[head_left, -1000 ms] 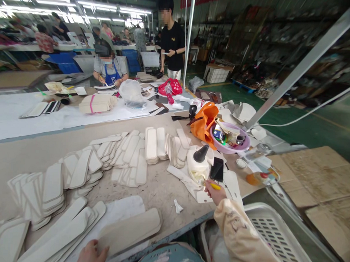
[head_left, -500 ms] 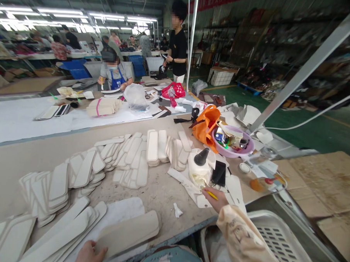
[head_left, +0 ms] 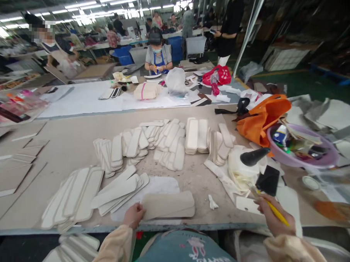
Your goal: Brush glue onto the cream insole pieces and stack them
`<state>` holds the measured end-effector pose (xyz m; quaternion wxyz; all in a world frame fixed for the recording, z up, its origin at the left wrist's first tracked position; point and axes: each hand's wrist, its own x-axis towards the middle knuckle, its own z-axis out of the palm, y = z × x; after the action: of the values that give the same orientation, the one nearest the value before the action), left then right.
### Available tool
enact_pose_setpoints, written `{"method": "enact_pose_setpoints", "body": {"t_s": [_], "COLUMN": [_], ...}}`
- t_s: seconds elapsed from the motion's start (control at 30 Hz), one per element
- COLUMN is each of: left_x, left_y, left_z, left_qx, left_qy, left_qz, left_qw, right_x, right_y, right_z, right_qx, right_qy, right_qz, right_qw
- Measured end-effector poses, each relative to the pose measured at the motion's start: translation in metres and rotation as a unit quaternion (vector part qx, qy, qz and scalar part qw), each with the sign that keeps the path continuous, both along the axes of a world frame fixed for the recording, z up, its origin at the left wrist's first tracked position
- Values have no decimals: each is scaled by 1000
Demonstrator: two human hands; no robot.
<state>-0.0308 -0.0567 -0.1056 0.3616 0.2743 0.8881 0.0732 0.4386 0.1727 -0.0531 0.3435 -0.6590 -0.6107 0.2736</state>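
Near centre: short stack of beige strips (head_left: 168,206), oblong with rounded corners, flat at the near edge of the counter (head_left: 76,142), long axis left to right, left end pinched by the left hand (head_left: 133,215). Near right: yellow-handled brush (head_left: 280,217), slanted, tip far-left, gripped in the right hand (head_left: 271,224).

Table (head_left: 61,141): I see a long beige worktop, dusty
Middle: fanned stacks of pale strips (head_left: 165,140)
Near edge: white sheet (head_left: 161,184) under a tan strip (head_left: 168,205)
Right: glue bottle (head_left: 239,170), orange bag (head_left: 259,119), purple basin (head_left: 301,162)
Left: flat cardboard sheets (head_left: 7,177)
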Motion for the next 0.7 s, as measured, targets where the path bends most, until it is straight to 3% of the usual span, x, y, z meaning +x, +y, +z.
{"method": "enact_pose_setpoints", "body": {"t_s": [0.07,0.2,0.47,0.57,0.7], "left_x": [-3,-11,-27,-29,-29], "left_y": [0,5,9,8,6], "left_z": [-2,-3,-10,-14,-15], "left_qx": [21,59,102,106,104], "left_qy": [-31,-84,-156,-174,-193], "left_qz": [11,24,31,37,50], "left_qw": [999,994,982,978,974], "right_x": [-16,-72,-218,-252,-277], "right_y": [-15,-46,-102,-113,-124], "right_z": [5,8,6,0,-11], "right_qx": [-36,-129,-286,-319,-339], "right_qy": [112,286,276,260,243], "right_qz": [-3,67,275,305,328], "right_qw": [993,947,875,859,848]}}
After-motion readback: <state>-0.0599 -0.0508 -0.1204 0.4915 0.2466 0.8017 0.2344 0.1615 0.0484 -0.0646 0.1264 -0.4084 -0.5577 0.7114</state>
